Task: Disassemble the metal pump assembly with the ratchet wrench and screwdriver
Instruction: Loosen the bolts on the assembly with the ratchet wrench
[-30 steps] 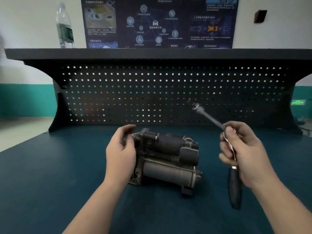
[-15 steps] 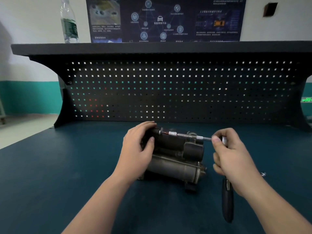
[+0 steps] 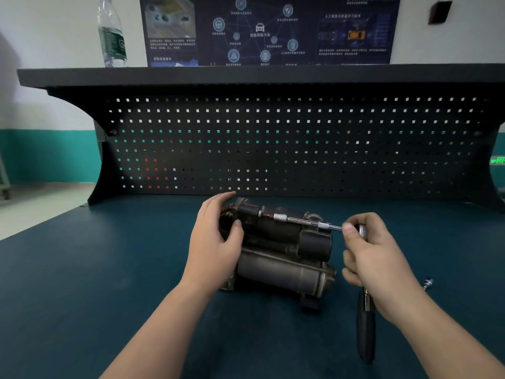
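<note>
A person's two bare hands work on a dark metal pump assembly lying on its side near the middle of a blue worktop, in front of a black pegboard. The left hand curls over the pump's left end, thumb against its front, bracing it. The right hand grips the ratchet wrench, its black handle hanging down below the palm, fingertips pinching the base of a long silver extension bar. A second ago the bar pointed up in the air; it now lies level across the top of the pump, its tip set against a fitting at the upper left. The tool appears seated, so loosening that fastener looks ready to begin. A small loose metal part lies just right of the right hand.
</note>
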A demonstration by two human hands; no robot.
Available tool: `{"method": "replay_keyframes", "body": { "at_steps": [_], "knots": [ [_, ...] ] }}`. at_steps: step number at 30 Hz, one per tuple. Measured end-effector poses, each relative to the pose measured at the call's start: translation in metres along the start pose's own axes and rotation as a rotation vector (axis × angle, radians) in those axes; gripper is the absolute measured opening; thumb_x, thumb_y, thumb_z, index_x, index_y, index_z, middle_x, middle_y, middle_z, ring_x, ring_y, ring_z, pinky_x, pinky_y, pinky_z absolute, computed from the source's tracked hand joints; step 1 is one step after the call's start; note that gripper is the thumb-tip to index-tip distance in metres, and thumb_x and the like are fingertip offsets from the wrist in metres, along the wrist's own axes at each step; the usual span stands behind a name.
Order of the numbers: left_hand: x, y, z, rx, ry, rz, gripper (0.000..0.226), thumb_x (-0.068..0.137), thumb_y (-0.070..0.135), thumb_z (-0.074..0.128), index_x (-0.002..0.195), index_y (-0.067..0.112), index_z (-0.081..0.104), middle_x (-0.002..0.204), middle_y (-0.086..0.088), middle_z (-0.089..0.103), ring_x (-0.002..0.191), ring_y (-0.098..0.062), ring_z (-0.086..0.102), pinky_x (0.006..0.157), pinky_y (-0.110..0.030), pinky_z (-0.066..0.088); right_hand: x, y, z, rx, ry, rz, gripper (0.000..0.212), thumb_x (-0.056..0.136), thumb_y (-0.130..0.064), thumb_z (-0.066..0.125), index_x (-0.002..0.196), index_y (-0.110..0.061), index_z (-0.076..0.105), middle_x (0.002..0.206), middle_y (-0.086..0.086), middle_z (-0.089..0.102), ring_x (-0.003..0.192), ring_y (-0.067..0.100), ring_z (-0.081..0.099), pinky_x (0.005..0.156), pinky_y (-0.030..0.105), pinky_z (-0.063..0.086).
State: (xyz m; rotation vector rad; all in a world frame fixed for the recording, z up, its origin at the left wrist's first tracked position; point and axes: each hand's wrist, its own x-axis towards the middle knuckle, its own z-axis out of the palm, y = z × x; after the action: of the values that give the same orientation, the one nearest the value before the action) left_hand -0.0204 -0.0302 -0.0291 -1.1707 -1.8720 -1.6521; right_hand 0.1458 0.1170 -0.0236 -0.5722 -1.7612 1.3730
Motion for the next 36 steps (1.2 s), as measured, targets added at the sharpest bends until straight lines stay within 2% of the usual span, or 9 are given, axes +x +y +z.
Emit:
{"method": "replay_keyframes", "body": {
  "at_steps": [4, 10, 16, 18, 21, 24, 28, 31, 36],
  "knots": [
    [0.002, -0.001, 0.000, 0.007, 0.003, 0.041, 0.033, 0.089, 0.009, 0.059, 0.117, 0.026, 0.061, 0.118, 0.021, 0.057, 0.113, 0.006, 0.049, 0.096, -0.010, 0.037, 0.000, 0.001, 0.001, -0.025, 0.003, -0.049, 0.015, 0.101, -0.023, 0.041, 0.086, -0.025, 0.045, 0.058, -0.001, 0.026, 0.043, 0.010, 0.022, 0.037, 0.021, 0.025],
    [0.002, -0.003, 0.002, -0.011, 0.029, 0.052, 0.030, 0.089, 0.009, 0.060, 0.112, 0.028, 0.063, 0.109, 0.019, 0.060, 0.104, 0.005, 0.054, 0.088, -0.008, 0.039, -0.003, 0.008, -0.001, -0.232, 0.062, -0.468, 0.003, 0.090, -0.043, 0.041, 0.089, -0.041, 0.042, 0.052, -0.007, 0.038, 0.046, 0.009, 0.033, 0.046, 0.031, 0.033],
    [0.000, 0.026, 0.004, 0.202, 0.066, 0.174, 0.026, 0.087, 0.016, 0.059, 0.112, 0.021, 0.064, 0.118, 0.003, 0.051, 0.116, -0.010, 0.039, 0.102, -0.033, 0.035, 0.007, 0.029, 0.003, -0.091, 0.013, -0.266, 0.018, 0.100, -0.025, 0.041, 0.098, -0.043, 0.040, 0.069, -0.004, 0.033, 0.057, 0.011, 0.032, 0.057, 0.027, 0.028],
    [0.003, 0.054, 0.019, 0.374, -0.037, 0.454, 0.033, 0.083, 0.019, 0.057, 0.116, 0.020, 0.061, 0.119, -0.002, 0.050, 0.115, -0.018, 0.039, 0.098, -0.033, 0.032, 0.007, 0.026, 0.001, -0.029, -0.006, -0.256, 0.017, 0.100, -0.023, 0.041, 0.102, -0.039, 0.039, 0.072, -0.003, 0.032, 0.057, 0.007, 0.032, 0.056, 0.023, 0.028],
    [0.012, 0.085, 0.048, 0.585, -0.436, 0.690, 0.030, 0.091, 0.021, 0.050, 0.120, 0.016, 0.055, 0.113, -0.002, 0.054, 0.103, -0.023, 0.047, 0.084, -0.033, 0.037, 0.003, 0.016, -0.002, 0.108, -0.048, -0.299, 0.010, 0.097, -0.036, 0.038, 0.106, -0.032, 0.038, 0.069, -0.002, 0.038, 0.046, 0.004, 0.032, 0.043, 0.019, 0.030],
    [0.026, 0.088, 0.056, 0.628, -0.647, 0.636, 0.024, 0.097, 0.019, 0.043, 0.119, 0.014, 0.052, 0.112, -0.003, 0.045, 0.100, -0.022, 0.041, 0.082, -0.031, 0.034, -0.001, 0.009, -0.004, 0.157, -0.060, -0.360, 0.027, 0.093, -0.049, 0.035, 0.110, -0.028, 0.038, 0.069, 0.002, 0.039, 0.048, 0.006, 0.032, 0.042, 0.019, 0.029],
    [0.035, 0.084, 0.052, 0.545, -0.782, 0.536, 0.010, 0.096, 0.011, 0.043, 0.101, 0.013, 0.051, 0.098, -0.004, 0.051, 0.091, -0.024, 0.050, 0.073, -0.028, 0.034, -0.005, -0.004, -0.005, 0.093, -0.030, -0.394, 0.021, 0.095, -0.040, 0.033, 0.108, -0.024, 0.039, 0.070, 0.006, 0.040, 0.051, 0.010, 0.036, 0.045, 0.021, 0.033],
    [0.034, 0.082, 0.053, 0.454, -0.753, 0.453, 0.012, 0.097, 0.013, 0.043, 0.102, 0.012, 0.054, 0.096, -0.004, 0.057, 0.090, -0.022, 0.052, 0.076, -0.032, 0.040, -0.013, -0.007, -0.011, 0.029, -0.005, -0.272, 0.029, 0.095, -0.050, 0.037, 0.100, -0.023, 0.046, 0.067, -0.011, 0.049, 0.058, 0.009, 0.048, 0.055, 0.021, 0.042],
    [0.042, 0.088, 0.053, 0.258, -0.721, 0.270, 0.018, 0.098, 0.024, 0.045, 0.102, 0.015, 0.060, 0.091, 0.002, 0.059, 0.086, -0.015, 0.051, 0.071, -0.023, 0.035, -0.042, 0.002, -0.021, -0.153, 0.015, 0.065, 0.040, 0.093, -0.047, 0.037, 0.088, -0.011, 0.053, 0.063, -0.001, 0.060, 0.056, 0.009, 0.059, 0.058, 0.026, 0.044]
  ]
}}
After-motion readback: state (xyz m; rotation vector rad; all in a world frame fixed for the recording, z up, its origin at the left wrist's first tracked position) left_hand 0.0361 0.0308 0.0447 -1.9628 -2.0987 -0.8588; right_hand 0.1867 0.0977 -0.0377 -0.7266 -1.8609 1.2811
